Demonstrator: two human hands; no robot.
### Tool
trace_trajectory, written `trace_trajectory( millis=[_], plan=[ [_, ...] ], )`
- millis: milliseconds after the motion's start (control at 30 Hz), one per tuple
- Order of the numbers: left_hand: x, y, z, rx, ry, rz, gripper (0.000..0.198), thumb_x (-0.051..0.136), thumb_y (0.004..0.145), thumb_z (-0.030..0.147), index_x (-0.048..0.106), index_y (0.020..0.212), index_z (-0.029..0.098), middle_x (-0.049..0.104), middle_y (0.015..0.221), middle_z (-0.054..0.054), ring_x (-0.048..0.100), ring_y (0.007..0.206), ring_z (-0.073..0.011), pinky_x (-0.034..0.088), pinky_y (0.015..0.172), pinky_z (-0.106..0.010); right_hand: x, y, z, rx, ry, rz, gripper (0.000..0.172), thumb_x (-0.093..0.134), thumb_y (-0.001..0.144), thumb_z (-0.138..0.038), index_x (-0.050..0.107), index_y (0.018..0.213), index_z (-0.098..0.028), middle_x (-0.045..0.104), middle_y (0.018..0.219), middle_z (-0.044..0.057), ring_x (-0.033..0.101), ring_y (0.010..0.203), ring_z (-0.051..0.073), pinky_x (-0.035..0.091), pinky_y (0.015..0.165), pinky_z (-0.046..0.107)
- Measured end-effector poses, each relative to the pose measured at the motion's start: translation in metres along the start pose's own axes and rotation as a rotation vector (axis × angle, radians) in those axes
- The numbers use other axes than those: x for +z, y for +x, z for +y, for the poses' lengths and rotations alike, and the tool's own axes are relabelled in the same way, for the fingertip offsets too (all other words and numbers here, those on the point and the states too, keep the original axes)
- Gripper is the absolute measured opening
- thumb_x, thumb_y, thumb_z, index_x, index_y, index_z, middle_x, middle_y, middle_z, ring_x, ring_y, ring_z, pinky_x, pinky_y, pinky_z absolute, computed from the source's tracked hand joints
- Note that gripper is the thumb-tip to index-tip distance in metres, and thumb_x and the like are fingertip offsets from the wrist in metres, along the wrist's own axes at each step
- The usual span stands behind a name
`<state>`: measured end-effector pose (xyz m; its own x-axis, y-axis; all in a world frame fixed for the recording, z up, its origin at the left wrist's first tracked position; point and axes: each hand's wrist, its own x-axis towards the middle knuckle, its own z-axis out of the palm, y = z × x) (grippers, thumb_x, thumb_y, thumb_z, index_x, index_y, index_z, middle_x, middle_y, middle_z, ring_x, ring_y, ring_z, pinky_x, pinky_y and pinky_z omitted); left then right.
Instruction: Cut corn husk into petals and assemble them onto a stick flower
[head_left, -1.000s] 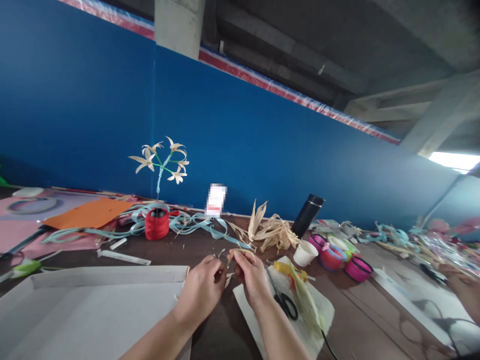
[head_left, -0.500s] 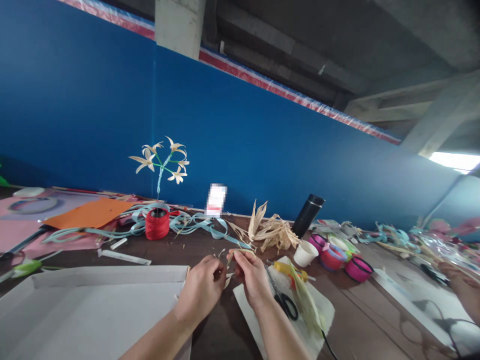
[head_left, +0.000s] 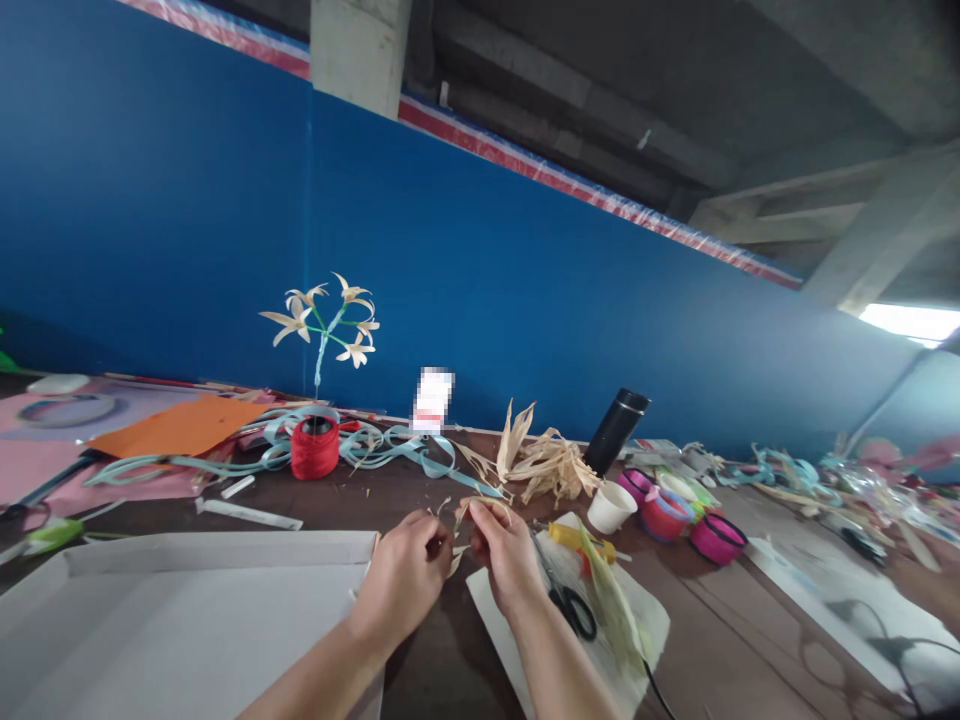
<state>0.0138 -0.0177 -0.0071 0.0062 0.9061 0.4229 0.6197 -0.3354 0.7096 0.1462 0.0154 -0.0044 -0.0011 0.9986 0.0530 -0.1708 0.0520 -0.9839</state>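
Note:
My left hand (head_left: 401,580) and my right hand (head_left: 506,553) are close together over the dark wooden table (head_left: 735,640), fingers pinched. Between them they hold a small piece of dried corn husk (head_left: 471,508), pale tan strips sticking up from the fingertips. A black-handled pair of scissors (head_left: 568,600) lies just right of my right wrist on a white sheet (head_left: 645,625), beside a green-yellow husk leaf (head_left: 609,600) and a yellow tool (head_left: 570,536).
A pile of dried husks (head_left: 547,462), a white cup (head_left: 610,506), a black flask (head_left: 615,428) and coloured ribbon rolls (head_left: 716,535) lie beyond. A red thread spool (head_left: 314,447), blue ribbon (head_left: 390,447) and husk flowers (head_left: 326,325) stand to the left. An open cardboard box (head_left: 187,610) sits front left.
My hands have barely shifted, still working the husk piece. Another person's hand at the far right edge has withdrawn out of view.

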Motion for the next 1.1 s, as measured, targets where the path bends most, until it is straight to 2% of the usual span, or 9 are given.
trace_trajectory(
  millis=[367,567,767,967,1100],
  plan=[
    [-0.0008,0.0008,0.0008,-0.013,-0.031,-0.003,0.016,0.046,0.075,0.019,0.055,0.062,0.019,0.055,0.066,0.000,0.051,0.062,-0.0116,0.033,0.058,-0.022,0.0002,-0.0008,0.0002,-0.030,-0.052,-0.033,0.030,0.063,0.071,-0.042,0.068,0.083,-0.014,0.051,0.052,-0.002,0.037,0.043,0.007,0.025,0.038,0.018],
    [-0.0007,0.0019,0.0008,-0.024,-0.038,0.003,0.016,0.047,0.075,0.019,0.056,0.062,0.019,0.056,0.065,0.001,0.051,0.061,-0.0112,0.033,0.057,-0.022,0.0019,-0.0023,-0.0033,-0.043,-0.063,-0.030,0.027,0.063,0.070,-0.042,0.068,0.081,-0.017,0.057,0.060,-0.001,0.039,0.043,0.007,0.027,0.039,0.019],
    [-0.0005,0.0010,-0.0002,-0.034,-0.029,0.002,0.015,0.047,0.076,0.020,0.056,0.063,0.020,0.057,0.066,0.001,0.051,0.063,-0.0114,0.032,0.058,-0.021,0.0031,-0.0043,-0.0060,-0.045,-0.037,-0.033,0.027,0.064,0.070,-0.042,0.067,0.079,-0.017,0.057,0.060,-0.001,0.038,0.043,0.007,0.026,0.039,0.019],
    [-0.0012,0.0013,0.0026,-0.046,-0.040,-0.010,0.017,0.047,0.076,0.021,0.058,0.062,0.019,0.057,0.065,0.000,0.051,0.061,-0.0120,0.033,0.058,-0.022,0.0032,-0.0043,-0.0065,-0.053,-0.072,-0.028,0.030,0.065,0.067,-0.045,0.066,0.074,-0.015,0.051,0.051,-0.003,0.036,0.042,0.008,0.025,0.038,0.019],
    [-0.0016,0.0019,0.0049,-0.081,-0.152,-0.055,0.020,0.047,0.076,0.027,0.062,0.066,0.019,0.061,0.068,-0.001,0.054,0.062,-0.0130,0.036,0.058,-0.022,0.0010,-0.0019,-0.0034,-0.047,-0.071,0.007,0.028,0.064,0.068,-0.045,0.064,0.071,-0.017,0.051,0.050,-0.003,0.036,0.041,0.007,0.025,0.038,0.019]
  ],
)
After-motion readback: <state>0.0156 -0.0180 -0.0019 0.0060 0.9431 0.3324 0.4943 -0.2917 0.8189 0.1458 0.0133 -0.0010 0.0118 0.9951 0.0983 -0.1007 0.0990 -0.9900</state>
